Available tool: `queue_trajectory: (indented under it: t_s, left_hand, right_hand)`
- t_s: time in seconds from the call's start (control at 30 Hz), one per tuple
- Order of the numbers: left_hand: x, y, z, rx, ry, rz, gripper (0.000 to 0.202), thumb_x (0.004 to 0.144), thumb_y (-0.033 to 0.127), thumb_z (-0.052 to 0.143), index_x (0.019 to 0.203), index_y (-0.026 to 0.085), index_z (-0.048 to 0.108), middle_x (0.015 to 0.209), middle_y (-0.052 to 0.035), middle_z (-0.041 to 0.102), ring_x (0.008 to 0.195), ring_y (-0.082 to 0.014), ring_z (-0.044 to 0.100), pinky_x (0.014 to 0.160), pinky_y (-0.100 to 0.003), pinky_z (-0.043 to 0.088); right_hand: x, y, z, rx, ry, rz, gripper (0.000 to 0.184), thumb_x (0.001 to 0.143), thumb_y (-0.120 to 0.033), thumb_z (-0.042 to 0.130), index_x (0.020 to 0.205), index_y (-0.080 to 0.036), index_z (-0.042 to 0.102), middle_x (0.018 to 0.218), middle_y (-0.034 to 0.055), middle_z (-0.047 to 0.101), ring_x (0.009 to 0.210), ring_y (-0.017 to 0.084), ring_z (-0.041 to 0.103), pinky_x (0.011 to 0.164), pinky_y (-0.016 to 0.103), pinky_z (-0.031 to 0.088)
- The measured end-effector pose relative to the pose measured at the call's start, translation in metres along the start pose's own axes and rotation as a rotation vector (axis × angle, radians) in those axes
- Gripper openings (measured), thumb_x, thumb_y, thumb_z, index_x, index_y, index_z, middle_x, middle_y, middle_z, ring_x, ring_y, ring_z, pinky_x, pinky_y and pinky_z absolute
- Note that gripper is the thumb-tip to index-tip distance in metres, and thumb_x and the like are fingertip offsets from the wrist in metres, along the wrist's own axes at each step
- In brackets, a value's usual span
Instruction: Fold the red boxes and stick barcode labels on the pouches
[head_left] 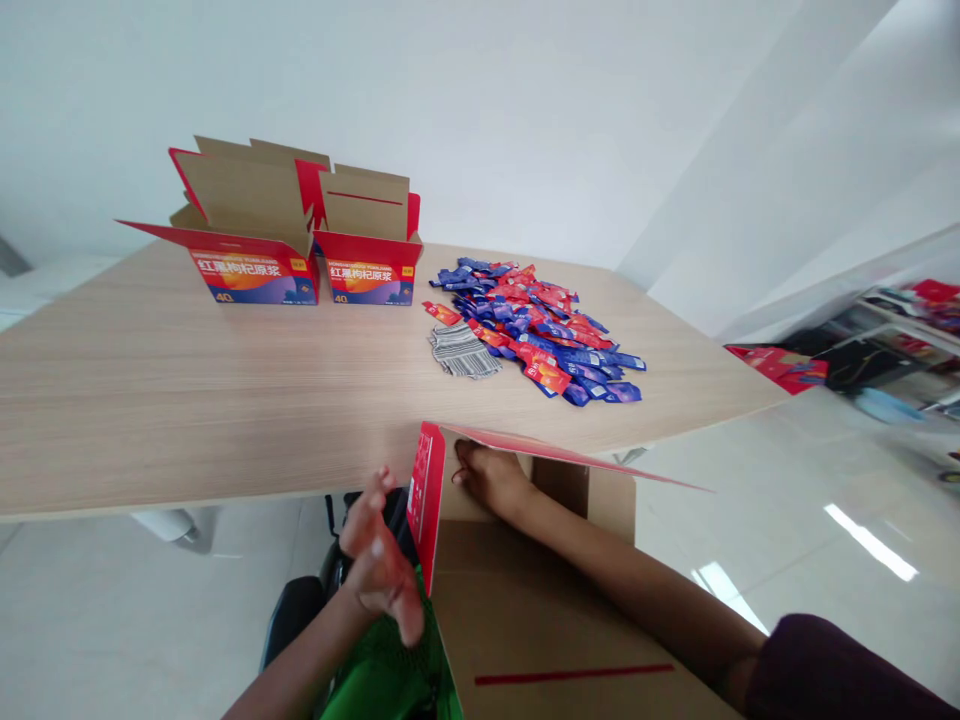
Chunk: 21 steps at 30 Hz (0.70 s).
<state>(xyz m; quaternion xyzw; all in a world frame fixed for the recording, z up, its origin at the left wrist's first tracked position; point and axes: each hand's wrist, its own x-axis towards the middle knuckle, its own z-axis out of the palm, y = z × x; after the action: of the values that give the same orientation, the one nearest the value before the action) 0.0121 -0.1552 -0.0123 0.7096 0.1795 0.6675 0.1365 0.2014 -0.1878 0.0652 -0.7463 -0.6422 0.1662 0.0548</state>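
Reaching into open carton (517,600): right hand (491,482), fingers bent at inner left wall, can't tell if gripping. Left hand (381,565) open, fingers spread, just beside carton's red side flap (427,490). Carton at near table edge, mouth facing camera, long axis roughly left-right. Beyond, on table (225,400): grey striped bundle (463,350), red-blue sachet pile (525,315), two upright open-topped boxes (259,278).

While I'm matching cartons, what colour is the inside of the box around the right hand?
The box's inside is mostly brown, clearest in head view.
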Motion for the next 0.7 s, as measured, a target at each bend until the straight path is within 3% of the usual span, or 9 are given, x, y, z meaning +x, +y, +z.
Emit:
queue_trajectory:
  t_s: [0.03, 0.07, 0.13, 0.2, 0.27, 0.4, 0.53, 0.63, 0.7]
  left_hand:
    - [0.002, -0.005, 0.003, -0.041, 0.145, -0.141, 0.053, 0.099, 0.066, 0.026, 0.136, 0.031, 0.041, 0.123, -0.0096, 0.054, 0.112, -0.0283, 0.059, 0.102, -0.059, 0.049]
    - [0.004, -0.009, 0.005, -0.072, 0.156, -0.299, 0.056, 0.099, 0.067, 0.027, 0.136, 0.027, 0.043, 0.122, -0.0115, 0.055, 0.111, -0.0281, 0.06, 0.099, -0.056, 0.051]
    - [0.006, -0.016, 0.003, -0.093, 0.016, -0.597, 0.054, 0.101, 0.062, 0.032, 0.133, 0.021, 0.048, 0.115, -0.0118, 0.059, 0.102, -0.0245, 0.063, 0.091, -0.046, 0.056]
    - [0.007, -0.021, -0.004, -0.108, -0.148, -0.727, 0.053, 0.101, 0.059, 0.038, 0.137, 0.02, 0.046, 0.113, -0.0114, 0.061, 0.098, -0.0226, 0.065, 0.088, -0.043, 0.056]
    - [0.006, -0.023, -0.013, -0.203, -0.343, -0.62, 0.073, 0.096, 0.071, 0.035, 0.148, 0.02, 0.035, 0.131, -0.0183, 0.056, 0.116, -0.0288, 0.061, 0.097, -0.049, 0.052]
    - [0.012, -0.023, -0.026, -0.366, -0.677, -0.254, 0.125, 0.069, 0.095, 0.043, 0.159, 0.015, 0.014, 0.156, -0.0298, 0.031, 0.145, -0.042, 0.035, 0.113, -0.06, 0.036]
    - [0.024, -0.02, -0.026, -0.226, -0.737, -0.066, 0.129, 0.073, 0.071, 0.072, 0.161, 0.013, -0.001, 0.157, -0.0317, 0.03, 0.145, -0.0433, 0.035, 0.115, -0.061, 0.036]
    - [0.029, -0.018, -0.022, -0.091, -0.696, -0.052, 0.117, 0.08, 0.05, 0.072, 0.162, 0.013, -0.002, 0.154, -0.0306, 0.037, 0.141, -0.0432, 0.043, 0.109, -0.061, 0.044]
    - [0.03, -0.018, -0.02, -0.051, -0.666, -0.025, 0.113, 0.081, 0.048, 0.07, 0.162, 0.014, -0.001, 0.154, -0.0303, 0.037, 0.139, -0.043, 0.045, 0.105, -0.059, 0.05]
  right_hand:
    - [0.001, -0.001, 0.0, 0.005, -0.003, -0.009, 0.012, 0.09, -0.022, 0.062, 0.1, -0.019, 0.069, 0.099, 0.0052, 0.074, 0.093, 0.02, 0.065, 0.079, 0.025, 0.044]
    - [0.002, -0.001, 0.0, 0.008, -0.008, -0.016, 0.011, 0.089, -0.022, 0.063, 0.098, -0.019, 0.069, 0.099, 0.0052, 0.074, 0.093, 0.02, 0.065, 0.079, 0.025, 0.044]
    - [0.004, -0.003, -0.002, 0.008, -0.021, -0.023, 0.01, 0.088, -0.021, 0.064, 0.096, -0.019, 0.069, 0.1, 0.0059, 0.074, 0.096, 0.021, 0.066, 0.081, 0.026, 0.044]
    - [0.003, -0.006, -0.005, 0.005, -0.033, -0.021, 0.013, 0.087, -0.021, 0.064, 0.099, -0.019, 0.07, 0.103, 0.0075, 0.075, 0.1, 0.023, 0.066, 0.084, 0.027, 0.045]
    - [0.003, -0.009, -0.007, 0.011, -0.04, -0.023, 0.019, 0.088, -0.02, 0.062, 0.105, -0.018, 0.069, 0.107, 0.0087, 0.074, 0.104, 0.024, 0.065, 0.088, 0.028, 0.045]
    - [0.008, -0.015, -0.013, 0.016, -0.082, -0.013, 0.022, 0.087, -0.019, 0.063, 0.108, -0.017, 0.07, 0.117, 0.0105, 0.072, 0.108, 0.025, 0.064, 0.09, 0.028, 0.046]
    - [0.019, -0.015, -0.017, 0.019, -0.146, 0.012, 0.013, 0.08, -0.021, 0.072, 0.092, -0.016, 0.072, 0.103, 0.0109, 0.074, 0.097, 0.026, 0.066, 0.081, 0.029, 0.047]
    - [0.021, -0.013, -0.019, 0.043, -0.15, 0.01, 0.01, 0.08, -0.021, 0.071, 0.089, -0.018, 0.071, 0.103, 0.0083, 0.074, 0.098, 0.024, 0.066, 0.082, 0.028, 0.045]
    - [0.019, -0.014, -0.02, 0.073, -0.146, 0.01, 0.01, 0.081, -0.02, 0.07, 0.09, -0.018, 0.071, 0.105, 0.0076, 0.074, 0.101, 0.023, 0.066, 0.084, 0.028, 0.045]
